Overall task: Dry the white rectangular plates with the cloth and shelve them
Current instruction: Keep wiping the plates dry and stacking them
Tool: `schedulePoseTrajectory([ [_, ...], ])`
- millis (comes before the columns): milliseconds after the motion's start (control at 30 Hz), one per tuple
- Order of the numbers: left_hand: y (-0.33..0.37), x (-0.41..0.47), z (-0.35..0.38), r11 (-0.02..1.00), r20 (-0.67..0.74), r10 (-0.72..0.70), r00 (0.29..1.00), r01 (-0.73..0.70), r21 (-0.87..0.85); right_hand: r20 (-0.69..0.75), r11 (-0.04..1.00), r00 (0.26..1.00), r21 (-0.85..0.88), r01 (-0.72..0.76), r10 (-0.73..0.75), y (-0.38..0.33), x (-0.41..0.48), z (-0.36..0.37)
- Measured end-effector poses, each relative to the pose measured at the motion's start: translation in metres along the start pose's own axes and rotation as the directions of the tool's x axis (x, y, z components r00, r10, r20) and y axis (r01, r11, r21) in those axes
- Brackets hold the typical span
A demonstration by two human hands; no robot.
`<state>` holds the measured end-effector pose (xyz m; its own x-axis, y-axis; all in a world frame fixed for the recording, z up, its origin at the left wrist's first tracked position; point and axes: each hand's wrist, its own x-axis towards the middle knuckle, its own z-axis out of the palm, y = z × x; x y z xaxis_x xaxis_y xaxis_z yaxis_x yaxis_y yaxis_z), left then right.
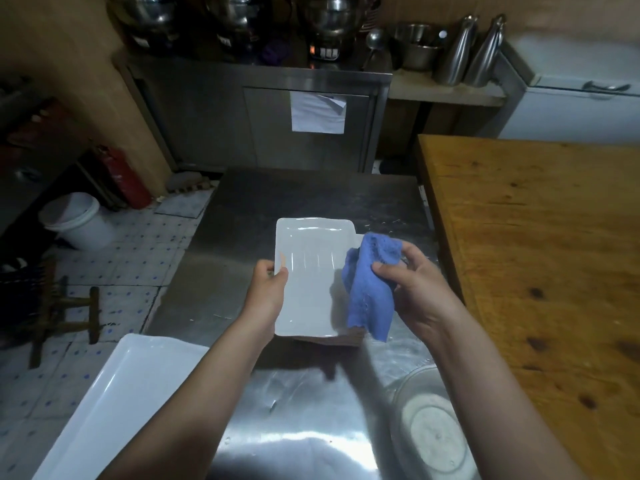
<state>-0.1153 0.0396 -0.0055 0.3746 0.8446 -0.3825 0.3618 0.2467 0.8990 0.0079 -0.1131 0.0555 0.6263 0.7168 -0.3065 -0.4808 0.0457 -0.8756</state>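
Left hand (267, 289) fingers pinch the white rectangular plate (308, 282) by its left edge; right hand (412, 282) fingers clasp the blue cloth (370, 289) (draped over the plate's right side), above the steel worktop (294, 403).

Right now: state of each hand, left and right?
Left hand: closed, gripping the left edge of the white rectangular plate.
Right hand: closed, holding the bunched blue cloth at the plate's right side.
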Motion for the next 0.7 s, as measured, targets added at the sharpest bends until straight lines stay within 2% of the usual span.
schedulePoseTrajectory([
  [233, -0.01, -0.062, -0.039, 0.992, 0.032, -0.009, 0.999, 0.013, -0.124, 0.126, 0.998, 0.991, -0.012, 0.057, -0.055, -0.013, -0.049, 0.044],
  [500, -0.025, -0.131, -0.092, 0.993, 0.135, 0.028, 0.99, -0.012, -0.118, 0.235, 0.999, 0.972, 0.013, -0.032, 0.029, 0.016, -0.12, 0.111],
  [533, -0.026, -0.141, -0.099, 0.99, 0.155, 0.023, 0.988, 0.0, -0.144, 0.205, 0.998, 0.978, -0.053, -0.029, 0.039, 0.026, -0.127, 0.117],
  [600, -0.027, -0.16, -0.115, 0.98, 0.186, 0.009, 0.982, 0.028, -0.195, 0.096, 0.948, 0.995, -0.318, 0.017, 0.015, 0.046, -0.139, 0.122],
  [667, -0.03, -0.174, -0.129, 0.986, 0.205, 0.019, 0.979, 0.016, -0.169, 0.015, 0.82, 0.997, -0.567, 0.075, -0.081, 0.063, -0.149, 0.121],
  [700, -0.032, -0.18, -0.134, 0.99, 0.203, 0.027, 0.979, 0.003, -0.144, 0.005, 0.765, 0.99, -0.634, 0.114, -0.143, 0.069, -0.154, 0.12],
])
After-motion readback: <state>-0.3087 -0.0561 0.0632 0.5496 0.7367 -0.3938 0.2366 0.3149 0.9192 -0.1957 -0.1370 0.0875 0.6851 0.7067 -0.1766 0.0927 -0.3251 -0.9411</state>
